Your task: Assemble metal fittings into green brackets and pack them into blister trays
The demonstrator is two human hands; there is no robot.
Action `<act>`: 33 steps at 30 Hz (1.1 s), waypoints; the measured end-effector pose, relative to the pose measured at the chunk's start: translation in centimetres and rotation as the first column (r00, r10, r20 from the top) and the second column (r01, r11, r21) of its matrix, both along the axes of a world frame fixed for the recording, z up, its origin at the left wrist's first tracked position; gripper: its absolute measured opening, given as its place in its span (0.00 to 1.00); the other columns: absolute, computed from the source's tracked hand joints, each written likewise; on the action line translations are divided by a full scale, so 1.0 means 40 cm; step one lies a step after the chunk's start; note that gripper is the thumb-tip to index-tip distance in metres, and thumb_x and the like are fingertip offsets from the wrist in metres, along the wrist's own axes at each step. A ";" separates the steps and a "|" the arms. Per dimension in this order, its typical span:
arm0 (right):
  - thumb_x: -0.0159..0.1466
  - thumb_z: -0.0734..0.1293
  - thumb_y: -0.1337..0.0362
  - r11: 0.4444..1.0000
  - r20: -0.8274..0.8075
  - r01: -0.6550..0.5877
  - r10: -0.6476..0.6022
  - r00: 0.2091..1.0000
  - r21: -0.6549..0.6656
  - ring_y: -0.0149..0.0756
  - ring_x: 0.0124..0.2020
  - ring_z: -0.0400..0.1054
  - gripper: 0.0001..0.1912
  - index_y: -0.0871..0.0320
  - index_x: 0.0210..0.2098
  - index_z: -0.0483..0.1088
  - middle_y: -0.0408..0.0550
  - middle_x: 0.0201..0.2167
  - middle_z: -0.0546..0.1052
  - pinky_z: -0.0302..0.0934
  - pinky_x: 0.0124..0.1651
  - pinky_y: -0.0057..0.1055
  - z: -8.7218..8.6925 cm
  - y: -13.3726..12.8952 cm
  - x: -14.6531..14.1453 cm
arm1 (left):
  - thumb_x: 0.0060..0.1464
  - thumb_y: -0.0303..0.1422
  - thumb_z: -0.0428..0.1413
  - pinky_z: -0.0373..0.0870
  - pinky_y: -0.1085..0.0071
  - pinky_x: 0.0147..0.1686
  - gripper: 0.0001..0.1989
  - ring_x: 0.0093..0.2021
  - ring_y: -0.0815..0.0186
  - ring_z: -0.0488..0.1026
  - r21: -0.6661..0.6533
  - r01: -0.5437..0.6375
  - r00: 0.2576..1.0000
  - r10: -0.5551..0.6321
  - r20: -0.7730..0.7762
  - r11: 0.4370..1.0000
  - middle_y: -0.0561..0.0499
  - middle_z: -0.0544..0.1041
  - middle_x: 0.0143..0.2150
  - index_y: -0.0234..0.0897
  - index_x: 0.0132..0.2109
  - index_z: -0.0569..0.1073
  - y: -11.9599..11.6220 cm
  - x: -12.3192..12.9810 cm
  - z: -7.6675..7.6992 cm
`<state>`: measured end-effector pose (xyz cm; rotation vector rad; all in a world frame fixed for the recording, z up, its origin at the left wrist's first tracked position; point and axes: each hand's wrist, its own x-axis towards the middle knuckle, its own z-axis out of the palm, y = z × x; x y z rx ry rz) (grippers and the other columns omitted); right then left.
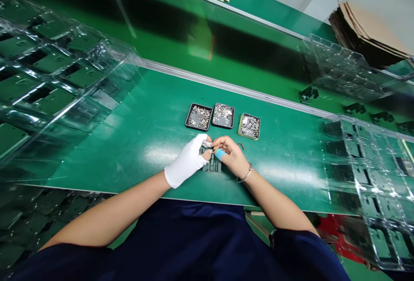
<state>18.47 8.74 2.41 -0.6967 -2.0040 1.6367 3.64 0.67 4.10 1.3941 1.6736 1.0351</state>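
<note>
A dark green plastic case (pixel 212 166) with long slots lies on the bench in front of me. My left hand (pixel 190 158), in a white glove with bare fingertips, is closed on the case's upper left part, thumb across it. My right hand (pixel 232 156) has blue tape around the thumb. Its thumb and fingers pinch together over the case's upper edge, close to my left fingertips; whatever they hold is too small and hidden to name. A short dark red wire (pixel 241 146) sticks out beyond my right hand.
Beyond my hands stand a black tray (pixel 186 122), another black tray (pixel 223 126) and a yellowish tray (pixel 240 131), all holding small shiny metal parts. Clear plastic trays (pixel 106 93) with green cases are stacked at left; similar trays (pixel 355 177) stand at right. Black parts (pixel 308 94) sit behind the metal rail.
</note>
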 end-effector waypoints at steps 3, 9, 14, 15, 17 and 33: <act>0.58 0.61 0.66 0.999 0.002 0.003 -0.003 1.000 0.050 0.33 0.39 0.66 0.09 0.56 0.40 0.63 0.46 0.37 0.69 0.63 0.47 0.35 -0.007 -0.006 -0.002 | 0.51 0.30 0.49 0.68 0.61 0.45 0.11 0.43 0.60 0.70 0.079 -0.032 0.974 0.048 -0.223 0.996 0.47 0.71 0.41 0.36 0.44 0.64 0.002 0.011 -0.002; 0.64 0.59 0.59 0.996 -0.005 0.068 -0.069 0.998 -0.061 0.37 0.45 0.69 0.11 0.55 0.44 0.62 0.51 0.43 0.72 0.64 0.51 0.38 -0.008 0.015 0.019 | 0.54 0.31 0.49 0.69 0.60 0.48 0.14 0.45 0.60 0.72 0.166 -0.093 0.964 0.131 -0.234 0.982 0.45 0.72 0.43 0.36 0.49 0.63 -0.011 -0.008 -0.003; 0.54 0.70 0.54 0.917 0.137 -0.100 0.051 0.989 0.385 0.50 0.56 0.62 0.32 0.57 0.55 0.59 0.59 0.54 0.68 0.53 0.60 0.54 0.016 -0.031 0.061 | 0.55 0.37 0.49 0.69 0.59 0.51 0.17 0.47 0.60 0.74 0.119 -0.208 0.965 0.223 -0.135 0.971 0.45 0.75 0.45 0.36 0.51 0.63 -0.034 -0.095 0.016; 0.52 0.72 0.55 0.876 0.189 -0.147 0.065 0.980 0.460 0.52 0.56 0.62 0.36 0.57 0.56 0.59 0.60 0.53 0.68 0.51 0.60 0.56 0.021 -0.045 0.063 | 0.55 0.38 0.49 0.70 0.59 0.50 0.17 0.46 0.60 0.74 0.098 -0.206 0.964 0.219 -0.148 0.974 0.45 0.75 0.45 0.36 0.51 0.64 -0.037 -0.111 0.014; 0.51 0.71 0.58 0.846 0.212 -0.166 0.064 0.975 0.507 0.50 0.55 0.63 0.37 0.58 0.58 0.58 0.60 0.52 0.69 0.54 0.59 0.53 0.029 -0.048 0.057 | 0.55 0.41 0.49 0.72 0.60 0.49 0.18 0.46 0.59 0.75 0.049 -0.178 0.961 0.184 -0.205 0.983 0.45 0.77 0.45 0.37 0.50 0.66 -0.043 -0.137 0.002; 0.57 0.62 0.52 0.685 0.288 0.592 -0.722 0.629 0.425 0.48 0.35 0.74 0.19 0.63 0.30 0.74 0.60 0.28 0.78 0.67 0.38 0.39 0.149 0.651 0.044 | 0.55 0.42 0.52 0.77 0.63 0.44 0.15 0.45 0.58 0.78 0.085 -0.137 0.849 0.161 -0.503 0.987 0.50 0.80 0.46 0.44 0.46 0.76 -0.165 -0.213 -0.021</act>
